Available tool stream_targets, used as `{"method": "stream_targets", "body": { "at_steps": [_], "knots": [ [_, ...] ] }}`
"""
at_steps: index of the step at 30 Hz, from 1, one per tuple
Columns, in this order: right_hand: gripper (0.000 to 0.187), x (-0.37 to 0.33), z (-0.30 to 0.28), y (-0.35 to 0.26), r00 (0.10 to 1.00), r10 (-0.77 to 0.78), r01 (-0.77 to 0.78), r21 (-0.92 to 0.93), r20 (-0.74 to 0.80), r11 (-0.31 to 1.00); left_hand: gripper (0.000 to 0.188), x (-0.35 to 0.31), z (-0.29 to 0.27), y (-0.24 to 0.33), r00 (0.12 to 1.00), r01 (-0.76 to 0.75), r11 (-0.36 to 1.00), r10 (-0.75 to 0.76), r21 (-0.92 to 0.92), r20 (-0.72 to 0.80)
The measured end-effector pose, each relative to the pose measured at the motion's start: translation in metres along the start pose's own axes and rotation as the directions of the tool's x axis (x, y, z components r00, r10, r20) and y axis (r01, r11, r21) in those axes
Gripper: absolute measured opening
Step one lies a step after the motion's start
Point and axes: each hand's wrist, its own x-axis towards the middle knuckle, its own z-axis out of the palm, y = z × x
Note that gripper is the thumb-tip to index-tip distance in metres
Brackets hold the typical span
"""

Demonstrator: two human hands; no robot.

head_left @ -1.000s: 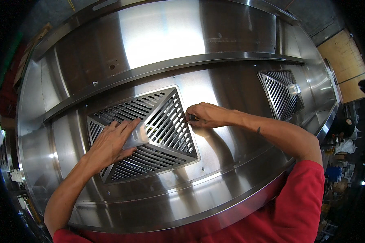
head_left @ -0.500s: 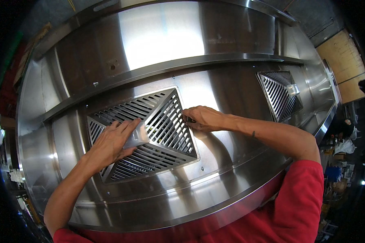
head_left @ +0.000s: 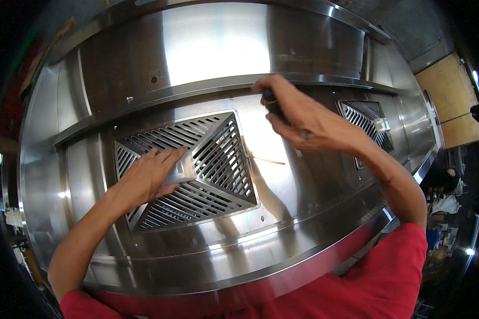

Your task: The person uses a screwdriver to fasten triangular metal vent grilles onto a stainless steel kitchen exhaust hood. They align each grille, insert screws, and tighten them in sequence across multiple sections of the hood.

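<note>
A stainless steel grille [head_left: 213, 192] with slotted, pyramid-like faces is set in a square frame in the steel panel [head_left: 298, 183]. My left hand [head_left: 146, 178] grips the shiny block handle [head_left: 183, 169] at its peak, fingers along the upper side and thumb along the lower. My right hand [head_left: 314, 125] is raised above the panel, up and to the right of the grille, and slightly blurred. Its fingers close around a dark, stubby object [head_left: 270, 95] whose kind I cannot make out. From the grille's right edge a thin yellowish strip [head_left: 269, 160] sticks out over the panel.
A second slotted grille [head_left: 367, 125] with a similar block handle sits to the right. A raised steel ledge [head_left: 213, 87] runs across behind both grilles, and small studs stand up from the panel. Brown boards [head_left: 447, 101] and clutter lie beyond the right end.
My right hand has lifted off the grille's right edge and moved up and to the right with the dark object. The yellowish strip is now exposed. My left hand stays on the handle.
</note>
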Motion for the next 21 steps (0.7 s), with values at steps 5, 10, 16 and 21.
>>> {"method": "stream_targets", "body": {
  "at_steps": [5,10,16,21],
  "knots": [
    [0.053,-0.019,0.012,-0.011,0.954,-0.100,0.098,-0.023,-0.282,0.995,0.095,-0.002,0.003,-0.005,0.999,-0.042,0.999,0.042,-0.011,-0.020],
    [0.052,-0.019,0.018,-0.015,0.952,-0.006,0.070,0.198,-0.305,0.978,0.096,0.000,0.004,-0.003,0.998,-0.037,0.999,0.036,-0.025,-0.044],
    [0.051,-0.010,0.034,-0.003,0.932,-0.165,0.197,0.068,-0.323,0.978,0.095,0.001,0.005,-0.003,0.998,-0.038,0.999,0.037,-0.010,-0.046],
    [0.049,-0.008,0.039,0.003,0.948,-0.165,0.188,0.059,-0.273,0.980,0.095,-0.001,0.004,-0.002,0.999,-0.009,1.000,0.010,0.011,-0.038]
  ]
}}
